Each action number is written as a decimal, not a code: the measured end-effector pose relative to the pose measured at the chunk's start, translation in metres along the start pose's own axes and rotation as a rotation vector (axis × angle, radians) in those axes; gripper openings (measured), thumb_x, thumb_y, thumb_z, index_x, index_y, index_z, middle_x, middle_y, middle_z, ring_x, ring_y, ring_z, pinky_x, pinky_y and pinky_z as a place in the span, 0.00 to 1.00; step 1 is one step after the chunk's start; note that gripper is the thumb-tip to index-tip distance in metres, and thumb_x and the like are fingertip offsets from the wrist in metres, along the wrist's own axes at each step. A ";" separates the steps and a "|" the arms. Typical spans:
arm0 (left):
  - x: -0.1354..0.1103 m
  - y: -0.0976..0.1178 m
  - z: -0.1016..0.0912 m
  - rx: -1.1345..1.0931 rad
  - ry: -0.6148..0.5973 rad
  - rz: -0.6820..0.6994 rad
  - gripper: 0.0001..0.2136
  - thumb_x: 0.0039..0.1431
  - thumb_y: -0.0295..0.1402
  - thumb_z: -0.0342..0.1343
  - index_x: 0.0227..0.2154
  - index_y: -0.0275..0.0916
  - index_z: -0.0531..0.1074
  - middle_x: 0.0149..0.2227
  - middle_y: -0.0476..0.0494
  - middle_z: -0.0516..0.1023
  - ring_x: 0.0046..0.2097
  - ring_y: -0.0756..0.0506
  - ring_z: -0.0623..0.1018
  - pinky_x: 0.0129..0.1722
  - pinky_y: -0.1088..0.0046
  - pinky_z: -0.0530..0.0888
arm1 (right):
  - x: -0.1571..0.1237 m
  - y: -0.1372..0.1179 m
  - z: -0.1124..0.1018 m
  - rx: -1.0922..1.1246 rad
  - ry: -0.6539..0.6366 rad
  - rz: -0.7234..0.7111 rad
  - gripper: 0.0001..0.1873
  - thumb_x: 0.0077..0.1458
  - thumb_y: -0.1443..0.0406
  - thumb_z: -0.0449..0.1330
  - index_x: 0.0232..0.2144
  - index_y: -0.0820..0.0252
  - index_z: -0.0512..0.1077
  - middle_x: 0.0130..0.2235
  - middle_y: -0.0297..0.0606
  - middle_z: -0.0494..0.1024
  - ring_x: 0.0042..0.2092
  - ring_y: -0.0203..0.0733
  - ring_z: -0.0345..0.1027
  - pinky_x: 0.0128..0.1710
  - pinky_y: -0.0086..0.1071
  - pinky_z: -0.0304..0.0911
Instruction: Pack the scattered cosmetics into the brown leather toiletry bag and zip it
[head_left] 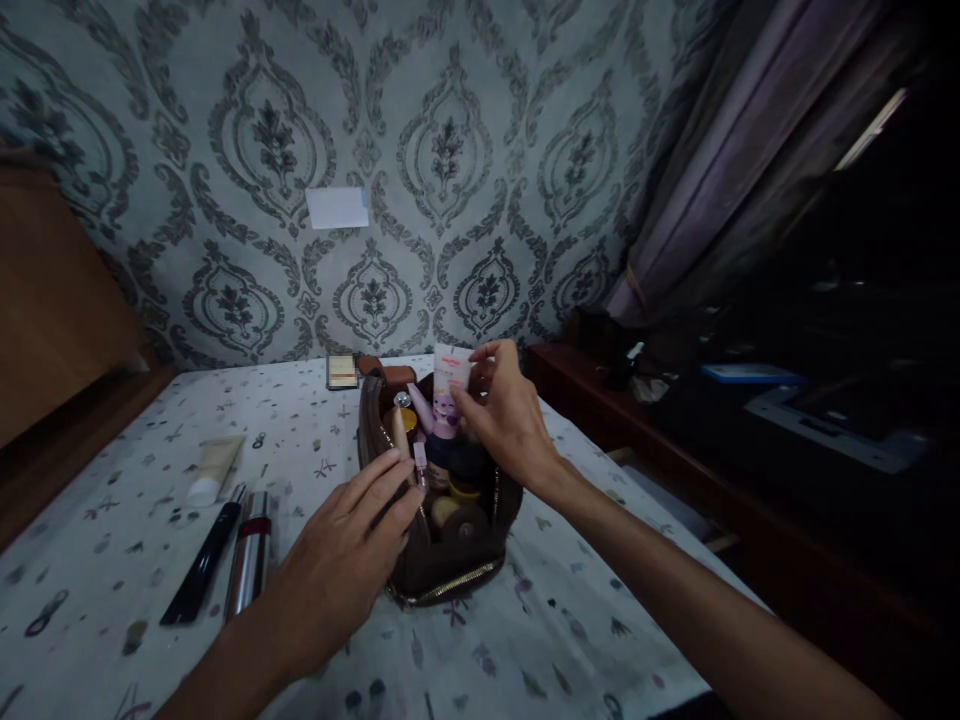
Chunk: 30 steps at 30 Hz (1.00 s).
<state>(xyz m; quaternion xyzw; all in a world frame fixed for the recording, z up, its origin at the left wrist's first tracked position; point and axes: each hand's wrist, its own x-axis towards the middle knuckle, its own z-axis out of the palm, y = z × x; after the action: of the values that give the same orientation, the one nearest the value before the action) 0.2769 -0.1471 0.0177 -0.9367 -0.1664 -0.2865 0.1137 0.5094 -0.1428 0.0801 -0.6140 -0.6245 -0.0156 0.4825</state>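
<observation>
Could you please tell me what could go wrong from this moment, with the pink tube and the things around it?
The pink tube might slip back into the brown bag, as the right hand seems to hold it only near one edge.

The open bag is crowded, so pulling the tube might drag other items along.

The silver cylinder lies right beside the left forearm; a sideways move could set it rolling.
</observation>
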 end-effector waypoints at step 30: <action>0.001 -0.001 0.001 0.006 0.007 0.016 0.19 0.67 0.23 0.46 0.59 0.34 0.65 0.62 0.33 0.70 0.68 0.38 0.63 0.59 0.56 0.75 | 0.024 -0.006 0.007 -0.614 -0.387 -0.134 0.15 0.62 0.68 0.52 0.48 0.58 0.72 0.38 0.46 0.83 0.38 0.51 0.76 0.31 0.34 0.55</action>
<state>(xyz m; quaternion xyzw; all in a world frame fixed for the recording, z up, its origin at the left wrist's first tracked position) 0.2774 -0.1457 0.0173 -0.9365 -0.1594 -0.2886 0.1191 0.5058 -0.1216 0.0951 -0.6794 -0.7093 -0.1176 0.1467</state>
